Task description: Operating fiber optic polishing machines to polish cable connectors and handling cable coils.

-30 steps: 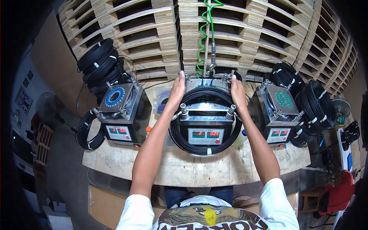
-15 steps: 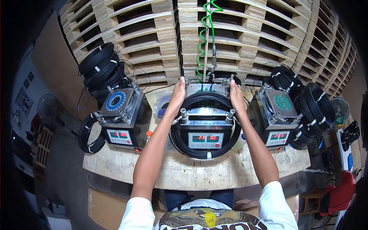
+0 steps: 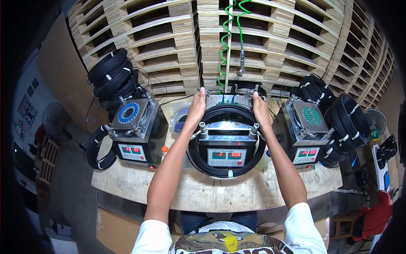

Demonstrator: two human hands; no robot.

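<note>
A benchtop machine point(image 3: 247, 152) with a red-lit display stands in front of me. A coil of black cable point(image 3: 224, 174) hangs over its front, bound by a white tie and looping around the panel. My left hand point(image 3: 196, 109) is closed at the rear left clamp point(image 3: 207, 91) of its metal top plate, thumb up. At the rear right clamp point(image 3: 248, 92) my right hand point(image 3: 260, 109) is closed likewise. The fingers of both hands are partly hidden. Green-tipped cable ends show on the plate between them. Two front clamps point(image 3: 202, 127) stand upright near my wrists.
Similar machines stand left point(image 3: 129, 131) and right point(image 3: 308, 131), with blue and green tips on top. Black cable coils point(image 3: 111, 72) are piled behind the left one, more coils point(image 3: 347, 118) beside the right. A green air hose point(image 3: 240, 31) hangs before stacked pallets point(image 3: 182, 46).
The hose's metal end has swung right and hangs away from the machine's rear. The lit readouts have changed. Both hands stay at the rear clamps, almost unmoved.
</note>
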